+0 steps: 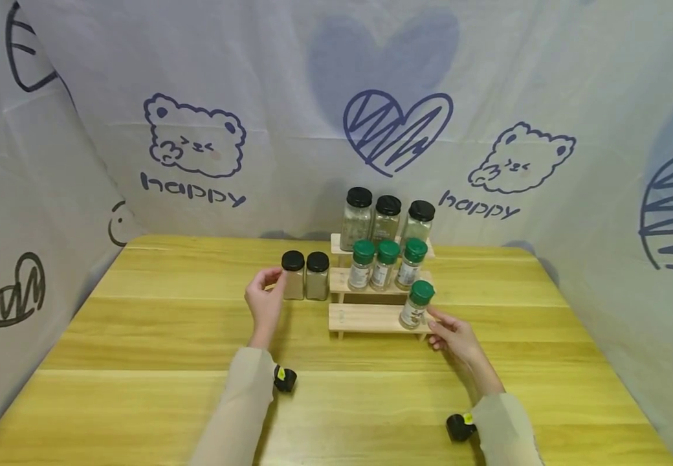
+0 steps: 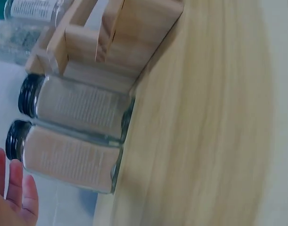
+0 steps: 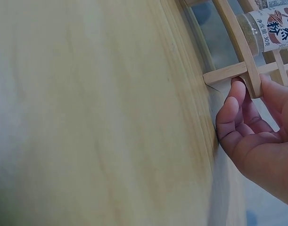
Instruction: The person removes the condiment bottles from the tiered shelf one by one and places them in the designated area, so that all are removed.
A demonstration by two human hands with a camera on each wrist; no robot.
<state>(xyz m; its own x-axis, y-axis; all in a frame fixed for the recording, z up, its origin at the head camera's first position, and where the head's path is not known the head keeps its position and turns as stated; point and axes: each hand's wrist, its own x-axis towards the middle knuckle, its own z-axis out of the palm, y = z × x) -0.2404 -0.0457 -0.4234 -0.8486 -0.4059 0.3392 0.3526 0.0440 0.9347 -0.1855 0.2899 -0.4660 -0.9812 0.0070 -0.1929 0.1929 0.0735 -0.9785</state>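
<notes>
My left hand (image 1: 264,299) is beside the leftmost of two black-lidded spice jars (image 1: 293,277), its fingers loosely bent. In the left wrist view these fingers (image 2: 14,186) lie near that jar's lid, apart from it. The second black-lidded jar (image 1: 317,278) stands between it and a three-tier wooden spice rack (image 1: 365,318). My right hand (image 1: 455,333) pinches the right end of the rack's lowest shelf, thumb above and fingers below, as the right wrist view shows. Near this hand, a green-lidded spice jar (image 1: 415,307) stands on that shelf.
Several green-lidded jars (image 1: 361,266) occupy the middle shelf. Black-lidded jars (image 1: 386,220) fill the top one. The rack stands on a wooden table (image 1: 371,414) near its back edge. A printed cloth (image 1: 290,129) hangs behind and along both sides.
</notes>
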